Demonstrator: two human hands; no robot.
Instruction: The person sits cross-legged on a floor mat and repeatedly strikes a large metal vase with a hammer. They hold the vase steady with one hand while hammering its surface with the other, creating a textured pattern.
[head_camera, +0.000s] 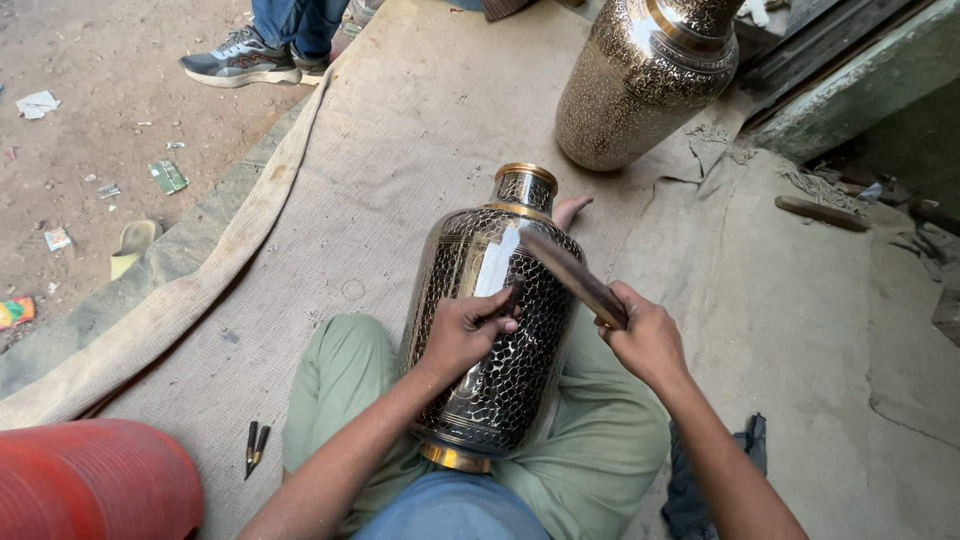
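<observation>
A large engraved metal vase (480, 390) lies across my lap, its brass-rimmed neck pointing away from me. My left hand (462, 328) rests on the vase's side, fingers closed around a small dark chisel pressed to the surface. My right hand (640, 335) grips a flat wooden mallet (570, 275), held raised just over the chisel's head. My legs in green trousers are crossed beneath the vase, and a bare foot shows beyond its neck.
A second, bigger engraved vase (645, 80) stands at the back. Two spare chisels (256, 447) lie on the burlap mat (400, 130) at left, near a red ribbed object (90, 480). Another person's shoe (240, 60) is at top left. A wooden stick (820, 212) lies at right.
</observation>
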